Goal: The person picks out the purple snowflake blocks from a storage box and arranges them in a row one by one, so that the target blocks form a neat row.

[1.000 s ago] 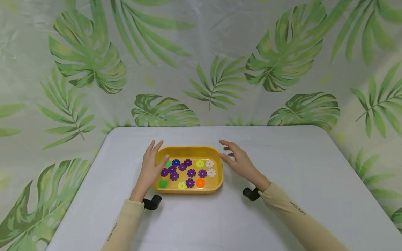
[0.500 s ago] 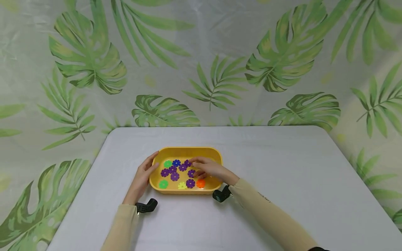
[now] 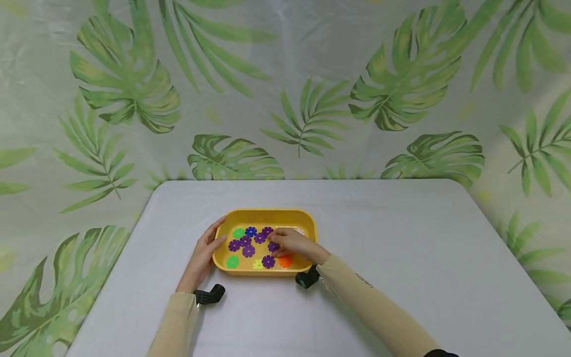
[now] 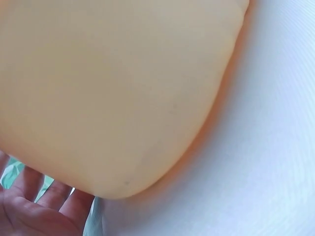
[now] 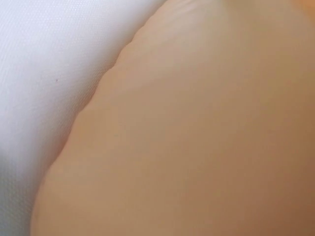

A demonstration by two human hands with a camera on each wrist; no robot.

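Note:
A yellow plastic tray [image 3: 263, 272] stands on the table, holding flower-shaped snowflake discs. At its left end, my left hand [image 3: 202, 255] holds the wall, thumb at the rim and fingers along the outside; those fingers [image 4: 74, 209] show beside the tray wall in the left wrist view. My right hand [image 3: 294, 244] reaches into the tray with bent, spread fingers, touching discs near a purple disc [image 3: 268, 262]. I see no disc lifted. An orange disc [image 3: 285, 262] and a white disc [image 3: 300, 231] are partly covered by this hand. The tray wall fills most of the right wrist view.
Several purple discs [image 3: 248, 251] lie left of centre in the tray, with a blue disc [image 3: 251, 231] and green discs [image 3: 232, 262] around them. A white-covered table [image 3: 392, 233] stands before a leaf-patterned curtain [image 3: 312, 64].
My right hand has moved from beyond the tray's right side in among the discs. My left hand has shifted down to the left wall. The lower purple and yellow discs have slid slightly left.

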